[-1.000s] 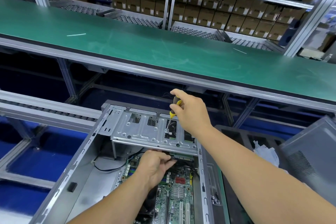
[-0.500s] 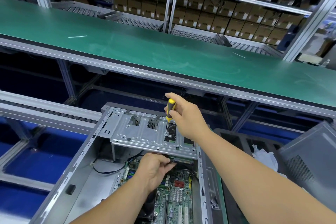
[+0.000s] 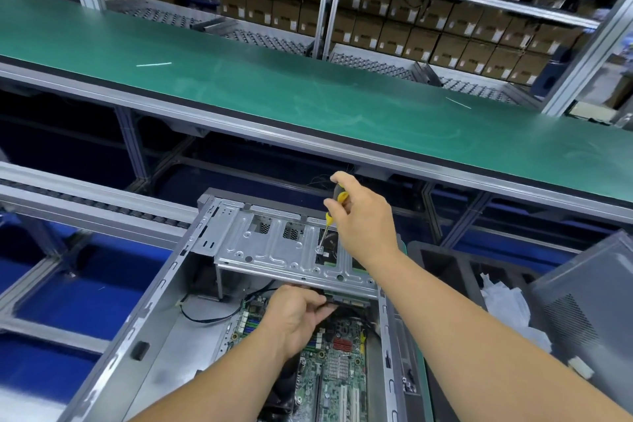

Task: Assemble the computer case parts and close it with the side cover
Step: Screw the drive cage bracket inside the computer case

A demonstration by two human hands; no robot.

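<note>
- Green bench beyond both hands.
- Right hand gripping screwdriver, tip on bracket screw: keep upright.
- Left hand pinching drive beneath: hold steady.

You can read no text here: the labels on the far cardboard boxes and the motherboard markings are too small and blurred.
</note>
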